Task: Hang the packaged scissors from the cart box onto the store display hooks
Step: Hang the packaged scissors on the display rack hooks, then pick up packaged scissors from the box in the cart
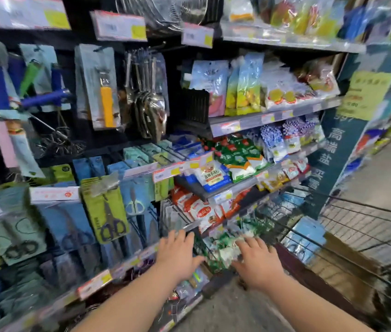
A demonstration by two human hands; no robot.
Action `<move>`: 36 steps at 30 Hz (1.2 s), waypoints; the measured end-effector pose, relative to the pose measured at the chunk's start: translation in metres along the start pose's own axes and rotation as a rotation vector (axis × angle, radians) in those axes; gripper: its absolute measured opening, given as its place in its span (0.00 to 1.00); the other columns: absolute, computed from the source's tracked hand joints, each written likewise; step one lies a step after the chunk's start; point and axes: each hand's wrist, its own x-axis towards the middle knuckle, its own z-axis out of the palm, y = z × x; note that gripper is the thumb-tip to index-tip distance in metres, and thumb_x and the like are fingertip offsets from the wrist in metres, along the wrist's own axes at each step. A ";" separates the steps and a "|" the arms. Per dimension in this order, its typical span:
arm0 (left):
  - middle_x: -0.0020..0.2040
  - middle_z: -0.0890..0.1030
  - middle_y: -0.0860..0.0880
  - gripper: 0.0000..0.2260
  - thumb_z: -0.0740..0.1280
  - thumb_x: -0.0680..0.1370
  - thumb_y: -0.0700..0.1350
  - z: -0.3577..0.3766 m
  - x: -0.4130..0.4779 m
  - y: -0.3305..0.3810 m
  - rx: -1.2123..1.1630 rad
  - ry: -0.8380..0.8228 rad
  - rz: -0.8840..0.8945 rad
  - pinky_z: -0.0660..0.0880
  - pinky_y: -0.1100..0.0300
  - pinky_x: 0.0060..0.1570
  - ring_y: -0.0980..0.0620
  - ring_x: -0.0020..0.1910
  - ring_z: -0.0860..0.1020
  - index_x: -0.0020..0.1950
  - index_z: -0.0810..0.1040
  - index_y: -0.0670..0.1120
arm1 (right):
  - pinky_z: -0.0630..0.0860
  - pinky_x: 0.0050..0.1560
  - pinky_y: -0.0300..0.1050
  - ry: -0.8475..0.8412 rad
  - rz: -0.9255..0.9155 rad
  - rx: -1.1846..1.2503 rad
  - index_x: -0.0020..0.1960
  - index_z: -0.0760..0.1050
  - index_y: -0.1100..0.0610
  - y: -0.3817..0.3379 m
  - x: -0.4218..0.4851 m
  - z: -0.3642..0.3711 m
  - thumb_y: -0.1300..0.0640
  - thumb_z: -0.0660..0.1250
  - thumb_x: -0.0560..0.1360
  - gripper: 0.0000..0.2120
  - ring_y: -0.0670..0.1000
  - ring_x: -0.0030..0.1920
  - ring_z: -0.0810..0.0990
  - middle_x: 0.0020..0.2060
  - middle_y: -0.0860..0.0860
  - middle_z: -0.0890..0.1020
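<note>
Left hand [177, 254], right hand [258, 259] splayed; wire-mesh cart [362, 220] beside.

Near left, lime-green scissors pack [104, 209]: black handles, grey blades; blue pack [135, 200] just right of it: pale handles; teal pack [14, 232] further left: black handles; far left, pale blue-grey card [106, 68] w/ orange-yellow handle; silver scoops [152, 111] right of it; royal-blue tool handles [45, 97] to its left; price tags [119, 26]: white, red edge, yellow patch; centre shelves: green-and-white bags [237, 156], red-orange-and-white bags [201, 209]; right: yellow-green sign [364, 94], dark writing; dark teal pillar [331, 164], pale characters; cart [357, 224]: black wire grid; box [347, 257] in it: brown; light blue packs [307, 236] in cart; floor [381, 168]: grey.
</note>
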 end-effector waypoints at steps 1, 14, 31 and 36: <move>0.77 0.56 0.45 0.32 0.55 0.78 0.62 0.001 0.004 0.023 0.005 -0.007 0.021 0.55 0.44 0.73 0.42 0.76 0.53 0.77 0.52 0.47 | 0.55 0.72 0.58 0.004 0.020 0.004 0.73 0.57 0.49 0.022 -0.005 -0.002 0.42 0.56 0.77 0.27 0.55 0.75 0.55 0.74 0.50 0.59; 0.77 0.55 0.45 0.33 0.55 0.78 0.62 0.024 0.056 0.265 0.039 -0.072 0.264 0.55 0.44 0.73 0.41 0.76 0.52 0.77 0.52 0.48 | 0.57 0.71 0.59 -0.020 0.282 0.059 0.73 0.58 0.49 0.256 -0.056 -0.011 0.42 0.58 0.76 0.28 0.56 0.74 0.56 0.73 0.51 0.61; 0.74 0.61 0.46 0.29 0.57 0.77 0.61 0.036 0.236 0.374 0.082 -0.137 0.517 0.59 0.46 0.71 0.44 0.74 0.58 0.74 0.58 0.48 | 0.57 0.72 0.58 -0.074 0.579 0.113 0.73 0.58 0.49 0.395 0.036 -0.007 0.42 0.57 0.76 0.28 0.55 0.74 0.57 0.73 0.50 0.62; 0.76 0.58 0.46 0.31 0.56 0.78 0.61 0.033 0.319 0.367 0.132 -0.191 0.530 0.57 0.47 0.73 0.43 0.75 0.55 0.76 0.55 0.48 | 0.58 0.72 0.57 -0.121 0.646 0.141 0.73 0.58 0.49 0.416 0.100 -0.004 0.42 0.58 0.76 0.28 0.55 0.74 0.58 0.73 0.50 0.63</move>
